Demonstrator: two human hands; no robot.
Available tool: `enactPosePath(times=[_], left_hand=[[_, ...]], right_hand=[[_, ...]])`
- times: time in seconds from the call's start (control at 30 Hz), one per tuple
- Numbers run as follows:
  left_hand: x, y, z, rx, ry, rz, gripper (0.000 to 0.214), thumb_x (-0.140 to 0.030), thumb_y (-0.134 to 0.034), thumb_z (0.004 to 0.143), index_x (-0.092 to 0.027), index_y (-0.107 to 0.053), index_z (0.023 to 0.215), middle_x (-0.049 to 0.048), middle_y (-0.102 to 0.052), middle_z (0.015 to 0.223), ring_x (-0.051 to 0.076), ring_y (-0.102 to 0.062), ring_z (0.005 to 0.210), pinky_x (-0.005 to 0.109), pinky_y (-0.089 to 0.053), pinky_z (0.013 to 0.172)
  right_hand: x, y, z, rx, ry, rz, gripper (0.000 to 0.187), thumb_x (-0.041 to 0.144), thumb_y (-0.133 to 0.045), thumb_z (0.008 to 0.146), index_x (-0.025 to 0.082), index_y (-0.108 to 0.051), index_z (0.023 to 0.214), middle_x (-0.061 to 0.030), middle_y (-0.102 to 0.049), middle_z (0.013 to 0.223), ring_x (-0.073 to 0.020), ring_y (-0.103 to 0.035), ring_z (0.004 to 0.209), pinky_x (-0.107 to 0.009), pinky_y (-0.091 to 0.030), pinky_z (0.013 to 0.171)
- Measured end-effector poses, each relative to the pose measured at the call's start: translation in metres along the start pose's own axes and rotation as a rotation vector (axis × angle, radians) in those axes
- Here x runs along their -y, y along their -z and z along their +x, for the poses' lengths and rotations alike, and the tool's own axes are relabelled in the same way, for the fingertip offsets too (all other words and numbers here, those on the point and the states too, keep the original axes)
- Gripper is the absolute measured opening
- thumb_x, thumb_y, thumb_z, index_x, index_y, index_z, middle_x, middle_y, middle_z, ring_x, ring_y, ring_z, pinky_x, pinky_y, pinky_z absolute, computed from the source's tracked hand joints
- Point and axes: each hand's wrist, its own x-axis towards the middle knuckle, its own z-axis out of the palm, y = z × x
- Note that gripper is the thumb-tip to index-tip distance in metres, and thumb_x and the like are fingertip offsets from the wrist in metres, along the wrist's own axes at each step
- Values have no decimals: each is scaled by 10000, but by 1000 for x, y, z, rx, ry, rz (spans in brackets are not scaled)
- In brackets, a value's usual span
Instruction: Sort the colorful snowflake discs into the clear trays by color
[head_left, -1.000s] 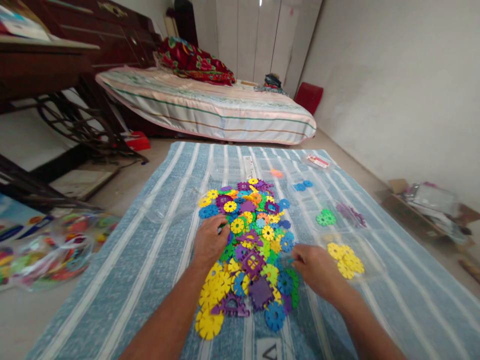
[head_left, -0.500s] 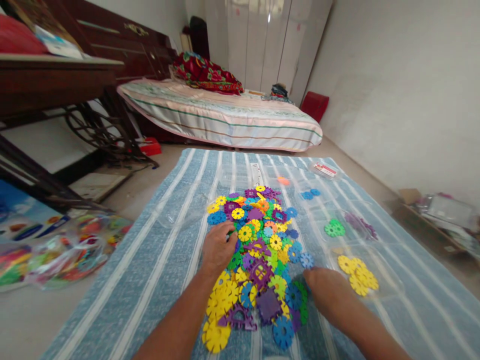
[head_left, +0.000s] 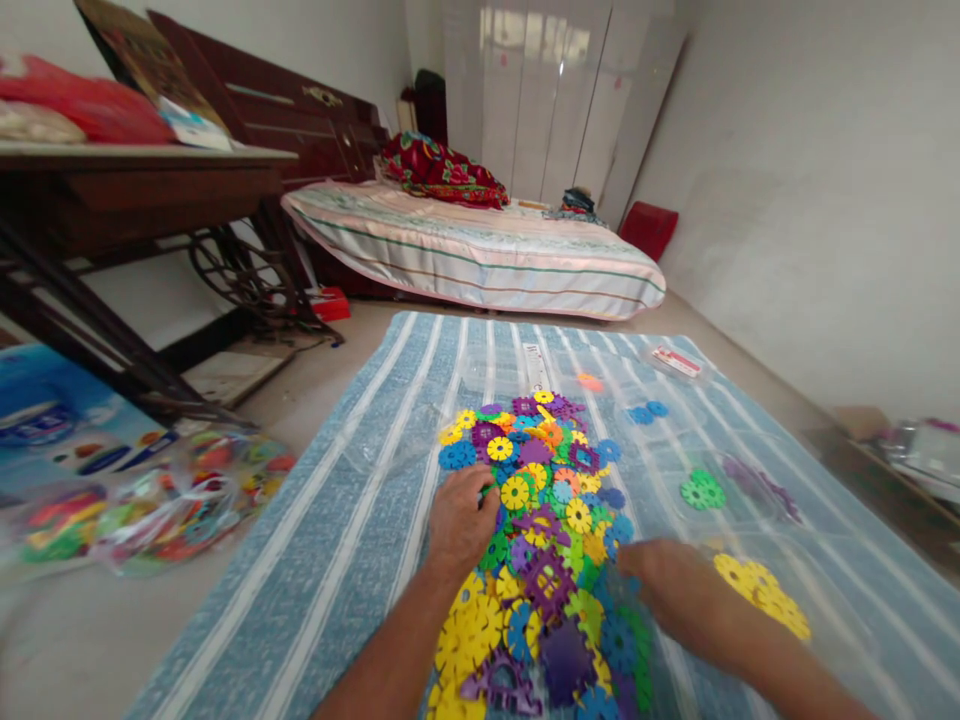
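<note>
A long pile of notched plastic discs [head_left: 515, 492] and purple linking panels [head_left: 548, 582] in several colours lies on a striped blue cloth. At the pile's left edge my left hand [head_left: 465, 512] is closed, with a bit of a green disc [head_left: 487, 490] showing between thumb and fingers. My right hand [head_left: 660, 578] reaches to the right edge, close to blue discs [head_left: 619, 534]; motion blur hides its fingertips. To the right, clear trays hold yellow discs [head_left: 761, 592], green discs [head_left: 703, 490], purple pieces [head_left: 765, 485] and blue discs [head_left: 647, 411].
An orange piece [head_left: 590, 382] sits in a clear tray at the back. Bags of colourful pieces [head_left: 187, 515] lie on the floor at left, below a treadle table [head_left: 150, 180]. A bed [head_left: 480, 255] stands beyond the cloth. Boxes [head_left: 885, 480] line the right wall.
The view has shifted, so everything appears further right and lower. My right hand has moved in against the pile's right edge. My left hand stays closed at the left edge.
</note>
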Motion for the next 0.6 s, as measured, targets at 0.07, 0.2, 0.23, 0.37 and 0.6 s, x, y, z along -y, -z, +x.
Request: enactPosePath(times=[0.07, 0.2, 0.23, 0.37, 0.6], left_hand=[[-1, 0, -1, 2, 8, -4, 128, -185, -508, 758, -198, -632, 784, 52, -685, 972, 202, -604, 952, 358, -466, 880], [-2, 2, -2, 14, 34, -8, 124, -178, -510, 760, -200, -629, 789, 51, -681, 985, 203, -600, 963, 370, -463, 884], [-3, 2, -2, 18, 40, -11, 126, -174, -509, 760, -201, -629, 789, 50, -680, 989, 202, -598, 969, 371, -461, 888], [-2, 3, -4, 18, 62, -28, 126, -164, -515, 752, -206, -628, 786, 43, -679, 992, 202, -595, 979, 378, -459, 890], [0, 1, -8, 0, 78, -56, 152, -143, -496, 750, -209, -625, 796, 42, -674, 989, 199, -592, 972, 380, -463, 874]], right_hand=[[-2, 24, 18, -118, 68, 112, 291, 35, -465, 674, 199, -657, 818, -29, -691, 787, -161, -636, 786, -214, -409, 674], [4, 93, 81, -391, 100, 295, 212, 131, -521, 722, 180, -667, 867, 3, -669, 735, -124, -603, 685, -198, -397, 624], [6, 110, 100, -445, 75, 306, 207, 178, -552, 731, 171, -669, 902, -4, -673, 748, -128, -605, 687, -199, -403, 622], [13, 152, 172, -567, -69, 189, 359, 340, -472, 846, 172, -596, 1138, -69, -679, 984, -175, -617, 867, -242, -433, 722], [25, 142, 232, -292, 92, -2, 309, 379, -644, 716, 233, -683, 986, -32, -691, 982, -171, -620, 900, -202, -437, 713]])
